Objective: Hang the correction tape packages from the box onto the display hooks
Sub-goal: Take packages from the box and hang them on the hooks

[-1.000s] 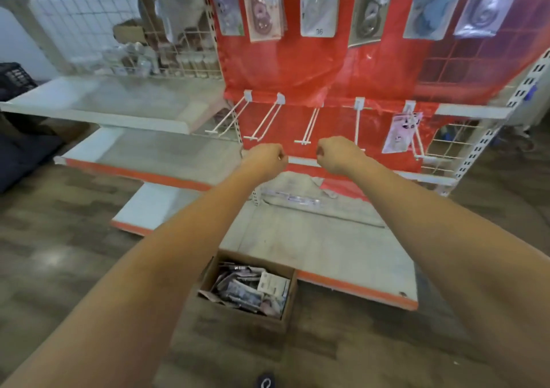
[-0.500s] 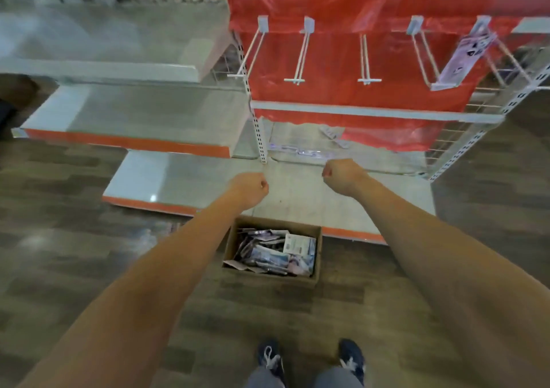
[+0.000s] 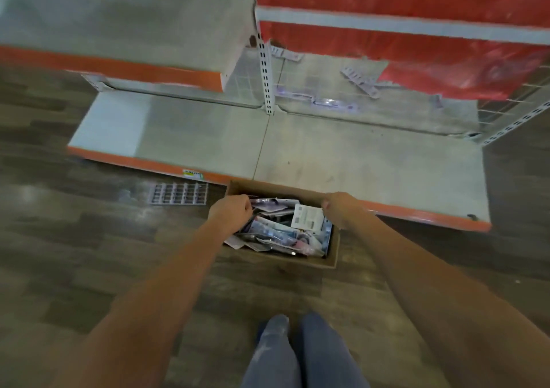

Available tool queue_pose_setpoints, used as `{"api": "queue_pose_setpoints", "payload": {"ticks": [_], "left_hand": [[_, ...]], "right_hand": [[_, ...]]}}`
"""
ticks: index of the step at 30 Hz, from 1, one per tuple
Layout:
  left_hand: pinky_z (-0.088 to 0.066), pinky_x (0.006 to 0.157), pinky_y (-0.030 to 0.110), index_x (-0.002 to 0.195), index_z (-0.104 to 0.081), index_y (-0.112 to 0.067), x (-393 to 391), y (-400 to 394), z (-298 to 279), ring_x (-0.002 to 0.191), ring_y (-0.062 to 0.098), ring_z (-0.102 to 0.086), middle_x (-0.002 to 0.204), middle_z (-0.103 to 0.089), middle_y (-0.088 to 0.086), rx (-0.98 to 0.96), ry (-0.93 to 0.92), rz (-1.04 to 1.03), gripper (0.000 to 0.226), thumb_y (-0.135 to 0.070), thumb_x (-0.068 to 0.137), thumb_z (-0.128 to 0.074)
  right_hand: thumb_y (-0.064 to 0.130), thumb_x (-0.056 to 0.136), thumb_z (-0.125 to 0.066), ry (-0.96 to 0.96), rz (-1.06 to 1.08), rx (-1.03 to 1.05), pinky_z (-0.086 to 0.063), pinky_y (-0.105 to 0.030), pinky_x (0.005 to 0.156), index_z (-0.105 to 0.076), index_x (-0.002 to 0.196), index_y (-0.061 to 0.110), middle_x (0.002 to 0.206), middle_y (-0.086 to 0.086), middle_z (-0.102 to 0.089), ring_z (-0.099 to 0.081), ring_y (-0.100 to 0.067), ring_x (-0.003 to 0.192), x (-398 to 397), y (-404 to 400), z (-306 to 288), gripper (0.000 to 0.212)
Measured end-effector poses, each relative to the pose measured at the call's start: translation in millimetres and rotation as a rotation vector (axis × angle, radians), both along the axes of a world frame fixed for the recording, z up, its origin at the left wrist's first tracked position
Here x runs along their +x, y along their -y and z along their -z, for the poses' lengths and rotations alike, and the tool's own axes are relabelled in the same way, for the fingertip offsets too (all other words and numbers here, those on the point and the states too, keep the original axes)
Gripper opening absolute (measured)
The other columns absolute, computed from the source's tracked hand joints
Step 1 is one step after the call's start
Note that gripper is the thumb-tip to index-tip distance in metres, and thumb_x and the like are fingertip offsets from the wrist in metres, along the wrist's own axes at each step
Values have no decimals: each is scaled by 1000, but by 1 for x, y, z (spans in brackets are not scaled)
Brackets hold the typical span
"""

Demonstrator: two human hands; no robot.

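Since both hands look curled, left hand (image 3: 230, 213) and right hand (image 3: 337, 209) at the box (image 3: 331, 258) edges, whether they're pinching packages (image 3: 279, 233) is unclear; that loose pile could snag and spill.

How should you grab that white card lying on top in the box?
Pinch the white card package by its near free edge, coming straight down from above. It lies flat on top of the pile in the cardboard box, beside the right hand.

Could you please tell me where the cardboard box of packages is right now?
The cardboard box sits on the wooden floor against the bottom shelf's orange front edge, between both hands.
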State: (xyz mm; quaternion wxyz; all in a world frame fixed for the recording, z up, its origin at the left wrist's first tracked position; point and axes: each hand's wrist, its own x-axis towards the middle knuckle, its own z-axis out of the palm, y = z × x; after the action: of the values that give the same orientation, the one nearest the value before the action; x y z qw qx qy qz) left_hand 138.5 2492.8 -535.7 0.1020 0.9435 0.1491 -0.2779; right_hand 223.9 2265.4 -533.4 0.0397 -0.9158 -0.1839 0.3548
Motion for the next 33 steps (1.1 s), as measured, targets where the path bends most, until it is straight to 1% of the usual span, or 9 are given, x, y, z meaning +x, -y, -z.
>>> {"api": "queue_pose_setpoints", "payload": {"ticks": [3,8,12,15,19,22,27,30,33], "left_hand": [[-48,81,36,116,-56,-13,3,-6,66,98,26,-59,111,-63,10,-3,-27,-9,29,-26,101,-35],[-49,83,38,119,-49,-13,10,-23,179,100,26,-59,113,-61,11,52,-87,7,22,-22,100,-40],[-47,81,37,118,-51,-13,18,-41,248,102,26,-59,114,-60,10,99,-63,-23,24,-21,100,-39],[-49,81,37,114,-56,-15,23,-50,283,96,24,-60,109,-63,9,130,-10,-27,23,-24,99,-41],[-51,76,34,107,-61,-19,32,-52,309,84,17,-56,98,-63,2,201,111,35,21,-29,98,-45],[-49,74,33,111,-62,-21,38,-49,317,89,17,-55,102,-62,3,224,135,77,26,-34,99,-43],[-47,72,31,104,-63,-22,37,-49,321,83,16,-53,102,-56,5,203,178,40,27,-37,99,-41],[-50,70,31,96,-66,-20,38,-50,325,78,15,-56,94,-58,2,260,189,17,30,-39,98,-43],[-54,76,34,98,-68,-18,39,-47,326,81,17,-58,96,-58,4,355,166,23,20,-30,96,-51]], "right_hand": [[10,97,-38,31,-45,-7,-48,-33,84,-58,116,6,121,-14,-60,-59,-28,106,3,-6,67,27],[13,96,-44,22,-55,0,-44,-38,97,-48,129,11,132,-11,-47,-50,-29,118,10,-9,182,34],[15,93,-52,21,16,-2,-44,-43,101,-38,138,12,136,-10,-42,-49,-29,120,12,-11,260,47],[17,90,-58,58,19,30,-42,-43,102,-25,144,11,144,-10,-33,-44,-29,125,14,-9,299,63],[23,84,-67,63,30,101,-31,-42,111,1,151,15,157,-5,-6,-26,-29,139,11,-5,334,96],[26,85,-67,151,-7,115,-22,-40,117,11,150,14,159,-4,7,-6,-26,146,1,0,352,103],[26,82,-69,240,-7,124,-17,-43,119,9,150,12,158,-7,3,-1,-26,146,2,-5,362,105],[25,81,-70,232,28,154,-16,-43,119,7,151,14,158,-5,0,-3,-26,146,5,-6,364,104],[24,83,-68,259,31,172,-21,-42,117,2,151,14,157,-6,-5,-8,-26,145,7,-7,364,98]]}}
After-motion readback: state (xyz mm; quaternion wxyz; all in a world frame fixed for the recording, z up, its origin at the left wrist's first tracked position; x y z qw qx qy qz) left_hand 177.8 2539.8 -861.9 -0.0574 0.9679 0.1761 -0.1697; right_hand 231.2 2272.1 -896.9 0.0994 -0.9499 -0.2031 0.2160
